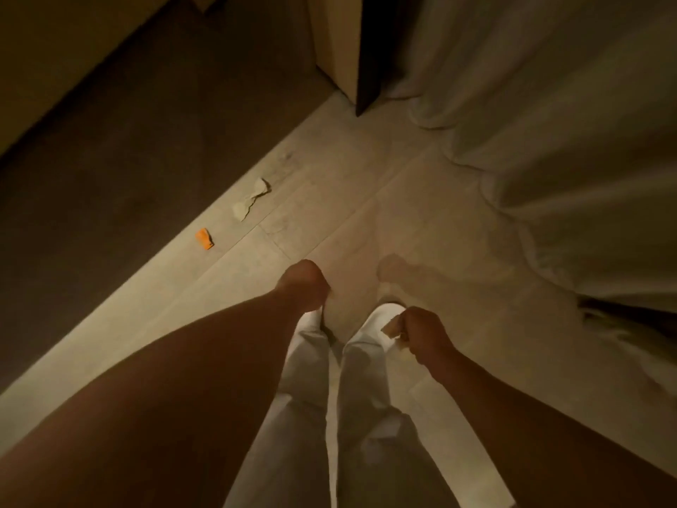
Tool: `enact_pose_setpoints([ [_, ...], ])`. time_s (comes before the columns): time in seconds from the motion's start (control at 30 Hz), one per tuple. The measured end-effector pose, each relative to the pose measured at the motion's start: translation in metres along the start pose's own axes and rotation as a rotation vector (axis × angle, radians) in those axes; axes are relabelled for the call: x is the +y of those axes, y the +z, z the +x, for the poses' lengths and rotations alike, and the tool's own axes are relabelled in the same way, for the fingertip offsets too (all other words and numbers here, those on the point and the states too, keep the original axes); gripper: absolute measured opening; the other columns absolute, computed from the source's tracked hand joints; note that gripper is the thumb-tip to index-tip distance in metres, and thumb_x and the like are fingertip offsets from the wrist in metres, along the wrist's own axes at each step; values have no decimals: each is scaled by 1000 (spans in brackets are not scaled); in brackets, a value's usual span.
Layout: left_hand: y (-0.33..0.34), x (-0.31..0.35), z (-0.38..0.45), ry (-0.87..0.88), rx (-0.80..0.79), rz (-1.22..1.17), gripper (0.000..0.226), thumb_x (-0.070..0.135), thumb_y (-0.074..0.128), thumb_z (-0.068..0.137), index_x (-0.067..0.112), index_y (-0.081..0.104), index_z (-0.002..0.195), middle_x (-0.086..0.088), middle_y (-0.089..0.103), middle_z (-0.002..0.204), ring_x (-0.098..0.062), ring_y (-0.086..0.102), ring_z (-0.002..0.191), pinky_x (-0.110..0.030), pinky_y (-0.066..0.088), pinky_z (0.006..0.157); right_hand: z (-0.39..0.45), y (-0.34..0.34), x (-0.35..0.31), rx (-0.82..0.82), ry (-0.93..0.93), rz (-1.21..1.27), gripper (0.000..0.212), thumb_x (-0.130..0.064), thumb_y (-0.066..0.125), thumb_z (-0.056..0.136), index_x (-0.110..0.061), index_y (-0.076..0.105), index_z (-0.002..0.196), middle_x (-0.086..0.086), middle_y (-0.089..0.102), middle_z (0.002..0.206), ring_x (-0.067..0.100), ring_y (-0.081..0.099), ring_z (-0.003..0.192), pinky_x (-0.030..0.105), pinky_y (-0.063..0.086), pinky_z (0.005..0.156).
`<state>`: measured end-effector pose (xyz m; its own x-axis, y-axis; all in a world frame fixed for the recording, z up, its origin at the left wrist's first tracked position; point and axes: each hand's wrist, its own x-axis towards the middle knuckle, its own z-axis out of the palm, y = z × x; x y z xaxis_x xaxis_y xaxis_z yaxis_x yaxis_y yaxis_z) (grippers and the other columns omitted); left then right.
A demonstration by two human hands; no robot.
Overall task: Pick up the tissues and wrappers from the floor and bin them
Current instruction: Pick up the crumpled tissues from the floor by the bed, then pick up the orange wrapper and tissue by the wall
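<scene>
A crumpled white tissue (252,199) lies on the pale floor (421,229) to the left of centre, close to the dark carpet edge. A small orange wrapper (205,239) lies a little nearer and further left. My left hand (303,284) hangs low over the floor, fingers curled under and hidden from me, nothing visible in it. My right hand (421,335) is closed around a small pale scrap of paper (391,330) above my right foot. No bin is in view.
Dark carpet (121,170) covers the left side. A wooden cabinet corner with a dark edge (351,53) stands at the top. Long white curtains (557,141) pool on the floor at right. My legs in light trousers and white slippers (381,317) are below.
</scene>
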<state>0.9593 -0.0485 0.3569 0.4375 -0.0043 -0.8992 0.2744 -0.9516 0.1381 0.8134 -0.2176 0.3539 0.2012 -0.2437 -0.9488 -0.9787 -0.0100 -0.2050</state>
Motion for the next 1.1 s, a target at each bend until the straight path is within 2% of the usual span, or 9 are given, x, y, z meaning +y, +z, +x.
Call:
enact_pose_setpoints([
  [0.07,1,-15,-8,8,-4,-59,25,19,69,87,2,73,104,-12,73,105,-28,69,100,-39,57,90,-1,8,-8,26,-26,-24,45,-14,55,88,-18,62,43,-6,61,45,21,62,58,23,40,50],
  [0.17,-5,-43,-7,15,-15,-154,30,24,65,89,1,72,107,-15,74,108,-29,70,103,-41,55,93,-13,25,-26,52,-148,-144,24,-32,68,79,-16,64,62,1,65,61,19,67,67,27,44,56],
  [0.3,-37,-88,2,-8,28,-341,39,37,59,87,3,72,102,-14,74,101,-32,71,99,-39,56,88,-20,59,-65,71,-222,-331,24,-20,74,77,-8,55,67,6,63,69,24,62,67,39,52,65],
  [0.47,-85,-161,14,-14,126,-368,48,46,50,94,3,65,111,-11,62,101,-32,60,98,-32,43,77,-23,124,-119,70,-194,-418,26,-4,65,84,-12,47,66,6,52,65,20,49,56,23,40,48],
  [0.67,-128,-259,51,-27,87,-293,37,33,57,93,0,70,105,-16,72,103,-28,62,83,-29,48,70,9,230,-165,154,-341,-427,12,-14,49,94,-13,55,84,15,66,98,29,60,86,32,45,66],
  [0.77,-141,-303,80,-170,20,-372,38,33,56,95,-2,67,87,-17,65,70,-26,55,42,-22,43,41,28,274,-195,67,-372,-579,32,-1,43,95,1,63,120,21,61,127,33,58,117,33,44,95],
  [0.93,-150,-339,148,-259,-19,-657,17,15,53,96,1,63,98,-14,67,77,-28,63,58,-35,56,56,87,325,-237,77,-424,-783,18,-11,54,91,-1,70,94,18,68,99,36,66,96,42,52,84],
  [1.03,-146,-351,203,-145,58,-677,14,9,53,95,11,65,101,-11,67,95,-25,64,74,-33,57,63,142,343,-248,155,-440,-757,40,-39,48,94,-15,55,62,5,57,67,30,59,79,38,43,68],
  [1.1,-140,-357,240,-84,93,-641,19,4,53,93,16,67,93,-10,68,95,-25,65,79,-33,58,66,185,350,-254,196,-411,-926,52,-48,40,99,-9,63,73,10,62,75,35,63,90,33,38,71],
])
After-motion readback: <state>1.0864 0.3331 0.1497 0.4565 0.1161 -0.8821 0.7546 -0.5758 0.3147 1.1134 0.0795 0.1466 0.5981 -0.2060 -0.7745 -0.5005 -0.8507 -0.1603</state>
